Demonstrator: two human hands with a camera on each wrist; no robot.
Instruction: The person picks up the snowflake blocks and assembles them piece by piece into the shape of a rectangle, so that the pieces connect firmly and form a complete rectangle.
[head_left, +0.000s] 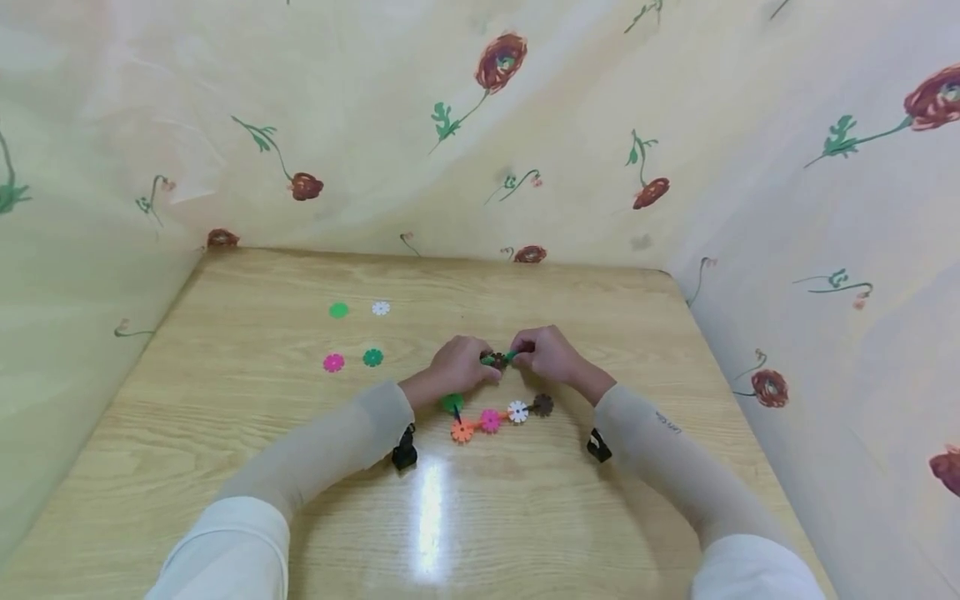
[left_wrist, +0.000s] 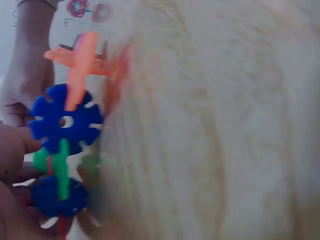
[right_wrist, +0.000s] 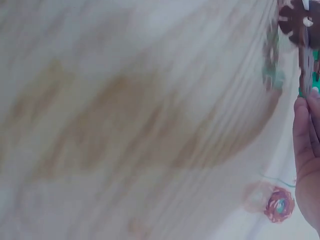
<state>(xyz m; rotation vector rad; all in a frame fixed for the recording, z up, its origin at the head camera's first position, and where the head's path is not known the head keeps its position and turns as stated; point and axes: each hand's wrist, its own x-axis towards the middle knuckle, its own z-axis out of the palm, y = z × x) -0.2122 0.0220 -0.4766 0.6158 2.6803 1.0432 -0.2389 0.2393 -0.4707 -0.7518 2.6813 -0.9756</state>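
My left hand [head_left: 459,365] pinches one end of a small joined piece, where a brown disc [head_left: 498,361] sits between green ones. On its other side my right hand [head_left: 551,354] pinches a green disc [head_left: 512,356]. Nearer me a chain of notched discs runs from a green disc [head_left: 453,402] through orange [head_left: 462,431], pink [head_left: 490,421] and white [head_left: 517,411] to brown [head_left: 543,405]. In the left wrist view, blue discs [left_wrist: 66,120] and a green one [left_wrist: 61,170] lie by the left fingers; in the right wrist view, the right fingers [right_wrist: 304,125] hold an edge-on brown disc [right_wrist: 306,65].
Loose discs lie to the left on the wooden table [head_left: 225,350]: light green [head_left: 339,310], white [head_left: 381,308], pink [head_left: 333,362] and dark green [head_left: 372,357]. Flower-patterned cloth [head_left: 360,150] stands behind the table and at both sides.
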